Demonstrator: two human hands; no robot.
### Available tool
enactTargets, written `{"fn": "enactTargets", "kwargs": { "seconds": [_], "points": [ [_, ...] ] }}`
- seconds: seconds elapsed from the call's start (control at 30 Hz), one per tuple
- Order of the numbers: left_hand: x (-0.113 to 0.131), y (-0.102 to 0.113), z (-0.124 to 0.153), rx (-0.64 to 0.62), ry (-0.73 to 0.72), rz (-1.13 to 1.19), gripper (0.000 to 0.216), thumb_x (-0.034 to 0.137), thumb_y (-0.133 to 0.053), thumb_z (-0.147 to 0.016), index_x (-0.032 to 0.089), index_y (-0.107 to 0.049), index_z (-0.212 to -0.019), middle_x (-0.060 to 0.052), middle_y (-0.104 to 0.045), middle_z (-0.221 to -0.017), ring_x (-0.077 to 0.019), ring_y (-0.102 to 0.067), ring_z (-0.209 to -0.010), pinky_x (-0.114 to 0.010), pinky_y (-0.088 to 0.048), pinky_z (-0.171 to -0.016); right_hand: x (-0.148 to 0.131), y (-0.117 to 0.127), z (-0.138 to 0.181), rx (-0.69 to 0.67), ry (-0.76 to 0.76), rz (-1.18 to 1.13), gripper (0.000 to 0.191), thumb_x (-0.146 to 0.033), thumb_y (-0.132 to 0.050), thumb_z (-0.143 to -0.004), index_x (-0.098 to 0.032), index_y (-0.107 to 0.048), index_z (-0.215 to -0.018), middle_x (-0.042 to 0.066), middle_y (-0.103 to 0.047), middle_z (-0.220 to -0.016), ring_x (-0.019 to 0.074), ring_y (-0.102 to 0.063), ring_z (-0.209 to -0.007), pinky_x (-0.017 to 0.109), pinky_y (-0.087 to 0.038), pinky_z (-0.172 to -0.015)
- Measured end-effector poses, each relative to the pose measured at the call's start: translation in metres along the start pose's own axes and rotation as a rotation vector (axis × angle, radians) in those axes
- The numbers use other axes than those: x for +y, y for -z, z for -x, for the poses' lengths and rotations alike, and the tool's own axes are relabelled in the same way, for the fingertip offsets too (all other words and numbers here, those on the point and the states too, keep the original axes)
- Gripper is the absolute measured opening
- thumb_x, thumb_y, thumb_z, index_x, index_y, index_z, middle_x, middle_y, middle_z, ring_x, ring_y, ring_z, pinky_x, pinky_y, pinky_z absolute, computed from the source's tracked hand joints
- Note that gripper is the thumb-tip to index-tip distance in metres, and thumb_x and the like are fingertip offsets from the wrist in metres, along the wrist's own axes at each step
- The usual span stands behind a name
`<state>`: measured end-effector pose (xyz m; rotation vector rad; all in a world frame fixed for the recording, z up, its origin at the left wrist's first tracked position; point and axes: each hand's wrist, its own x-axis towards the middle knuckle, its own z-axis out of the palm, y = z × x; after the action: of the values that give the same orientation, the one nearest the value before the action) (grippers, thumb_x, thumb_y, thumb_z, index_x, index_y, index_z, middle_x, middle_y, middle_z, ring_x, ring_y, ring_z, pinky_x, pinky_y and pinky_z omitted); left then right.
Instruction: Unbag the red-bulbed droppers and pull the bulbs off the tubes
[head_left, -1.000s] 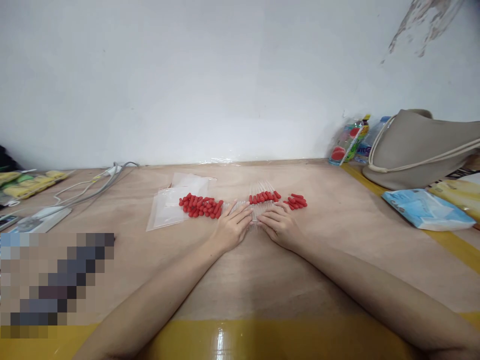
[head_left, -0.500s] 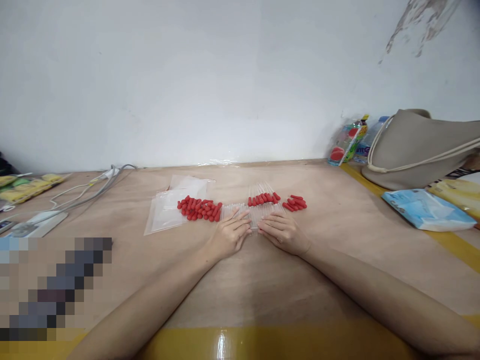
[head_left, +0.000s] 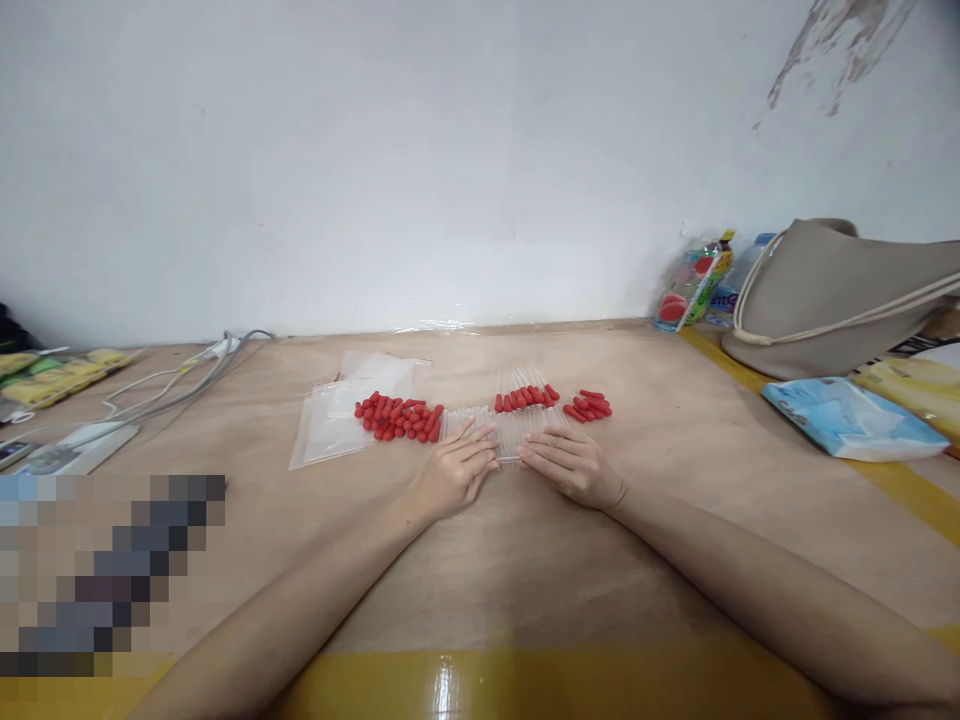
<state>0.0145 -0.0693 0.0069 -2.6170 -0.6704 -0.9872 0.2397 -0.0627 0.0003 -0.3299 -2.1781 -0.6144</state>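
Note:
A row of clear thin tubes (head_left: 510, 432) lies side by side on the table between my hands. My left hand (head_left: 457, 468) rests on the left part of the row, fingers stretched out and spread. On the right part lies my right hand (head_left: 574, 465), its fingers extended flat over the tubes. Just behind the row are several droppers with red rubber bulbs (head_left: 525, 399) on clear stems pointing away from me. A pile of red rubber bulbs (head_left: 397, 416) sits left of the tubes, and a smaller group of red bulbs (head_left: 589, 406) is to the right. Tube ends under my palms are hidden.
Clear plastic bags (head_left: 322, 430) lie beside the left pile. Cables (head_left: 202, 370) and a power strip (head_left: 82, 445) are at far left. On the right stand bottles (head_left: 690, 285), a grey bag (head_left: 840, 300) and a blue tissue pack (head_left: 851, 418). A wall (head_left: 450, 170) closes the back.
My hands have moved slightly apart, baring a little more of the tube row between them. The red bulbs have stayed in place.

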Motion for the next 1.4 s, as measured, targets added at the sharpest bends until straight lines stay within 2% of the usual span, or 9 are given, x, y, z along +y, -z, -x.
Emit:
{"fn": "enactTargets", "kwargs": {
  "seconds": [0.3,0.4,0.5,0.6,0.7,0.77,1.07,1.2,1.4],
  "points": [
    [-0.008,0.001,0.008,0.090,0.053,-0.013,0.018,0.013,-0.047,-0.084,0.015,-0.058,-0.099,-0.007,-0.065,-0.100,-0.0208,-0.054,-0.108,-0.046,-0.040,-0.098,0.009,0.008,0.008,0.006,-0.093,-0.009,0.020,-0.013,-0.047,-0.085,-0.018,-0.064,-0.094,0.004,-0.070,-0.088,0.0152,-0.062,-0.091,0.032,-0.047,-0.083],
    [-0.017,0.002,0.010,0.172,0.194,-0.052,0.015,0.016,-0.048,-0.084,0.016,-0.059,-0.093,-0.007,-0.063,-0.093,-0.0175,-0.059,-0.091,-0.036,-0.049,-0.082,0.021,0.012,0.009,0.048,-0.377,0.075,0.012,-0.021,-0.056,-0.081,-0.021,-0.067,-0.086,0.003,-0.069,-0.082,0.0154,-0.062,-0.083,0.032,-0.046,-0.079],
    [-0.023,0.003,0.001,0.146,0.334,-0.111,0.018,0.019,-0.044,-0.086,0.015,-0.060,-0.092,-0.006,-0.055,-0.084,-0.0128,-0.054,-0.071,-0.025,-0.048,-0.061,0.045,0.016,0.005,0.072,-0.715,0.124,0.015,-0.030,-0.057,-0.079,-0.022,-0.069,-0.083,0.005,-0.067,-0.079,0.0158,-0.060,-0.074,0.030,-0.045,-0.070],
    [-0.023,0.002,-0.011,0.087,0.369,-0.152,0.024,0.016,-0.038,-0.085,0.014,-0.058,-0.097,-0.005,-0.048,-0.081,-0.0132,-0.049,-0.070,-0.024,-0.045,-0.057,0.078,0.019,0.000,0.001,-1.015,0.010,0.022,-0.034,-0.057,-0.078,-0.018,-0.069,-0.085,0.006,-0.065,-0.078,0.0146,-0.057,-0.067,0.026,-0.044,-0.062],
    [-0.021,-0.002,-0.018,0.057,0.333,-0.156,0.026,0.013,-0.038,-0.083,0.016,-0.057,-0.100,-0.004,-0.048,-0.078,-0.0136,-0.048,-0.069,-0.024,-0.044,-0.058,0.111,0.018,0.001,-0.149,-1.278,-0.087,0.022,-0.033,-0.060,-0.073,-0.016,-0.068,-0.086,0.006,-0.066,-0.084,0.0147,-0.058,-0.071,0.026,-0.044,-0.066],
    [-0.020,-0.005,-0.019,0.056,0.295,-0.154,0.027,0.010,-0.038,-0.082,0.017,-0.057,-0.101,-0.004,-0.050,-0.078,-0.0136,-0.050,-0.069,-0.024,-0.044,-0.059,0.124,0.017,0.006,-0.169,-1.351,-0.096,0.024,-0.030,-0.059,-0.073,-0.014,-0.066,-0.089,0.007,-0.067,-0.085,0.0146,-0.059,-0.072,0.025,-0.045,-0.066],
    [-0.011,-0.018,-0.021,-0.053,0.196,-0.011,0.019,0.009,-0.040,-0.080,0.016,-0.057,-0.082,-0.005,-0.056,-0.081,-0.0149,-0.054,-0.074,-0.026,-0.048,-0.067,0.124,0.013,0.016,-0.377,-1.388,-0.138,0.019,-0.025,-0.060,-0.067,-0.017,-0.069,-0.081,0.003,-0.068,-0.073,0.0132,-0.059,-0.065,0.021,-0.042,-0.056],
    [-0.006,-0.015,-0.022,-0.137,0.239,0.090,0.014,0.022,-0.046,-0.084,0.015,-0.058,-0.085,-0.006,-0.056,-0.087,-0.0158,-0.054,-0.080,-0.028,-0.048,-0.071,0.122,0.013,0.014,-0.492,-1.386,-0.122,0.014,-0.024,-0.063,-0.062,-0.016,-0.068,-0.072,0.002,-0.067,-0.067,0.0131,-0.058,-0.061,0.021,-0.040,-0.052],
    [-0.004,-0.008,-0.022,-0.186,0.232,0.063,0.030,0.044,-0.053,-0.080,0.017,-0.060,-0.091,-0.008,-0.057,-0.093,-0.0206,-0.054,-0.087,-0.036,-0.045,-0.077,0.123,0.015,0.018,-0.624,-1.377,-0.127,0.011,-0.028,-0.064,-0.062,-0.017,-0.067,-0.065,0.001,-0.066,-0.060,0.0118,-0.057,-0.056,0.020,-0.038,-0.048]
  ]
}}
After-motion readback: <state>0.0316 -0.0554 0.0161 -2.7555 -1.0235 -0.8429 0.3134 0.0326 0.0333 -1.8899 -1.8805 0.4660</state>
